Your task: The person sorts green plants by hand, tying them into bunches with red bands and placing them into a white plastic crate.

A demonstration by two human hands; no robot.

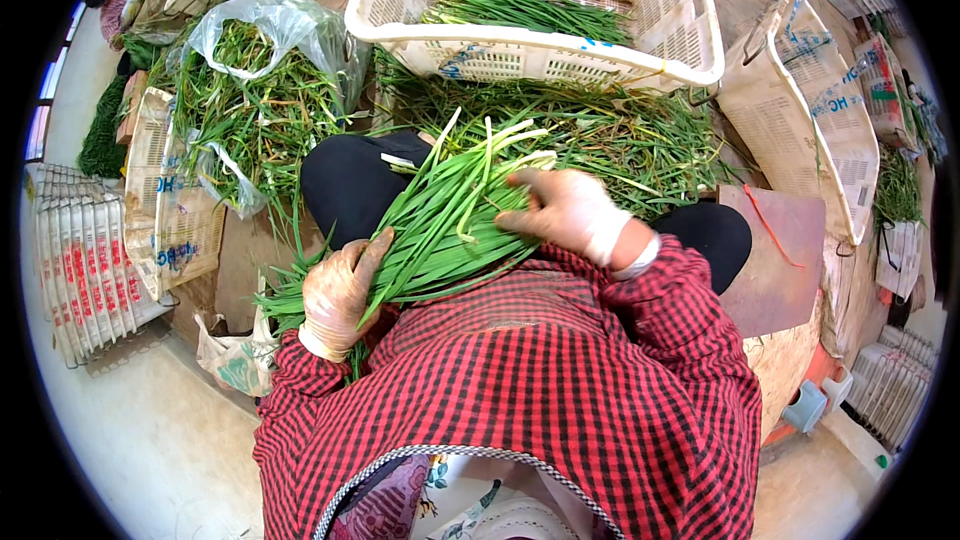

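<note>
Green chives lie across my lap at frame centre. My left hand clamps the leafy ends at lower left; my right hand rests half-open on the stems. If that loose side slackens, stalks could slide onto the pile beyond.

Bunch of green stalks: lower ends hidden under the left hand and the checked sleeve.
Right hand: fingertips buried in the stalks.
White crate: top cut off by the picture's edge.
Stacked baskets: squeezed at the rim, detail unreadable.
</note>
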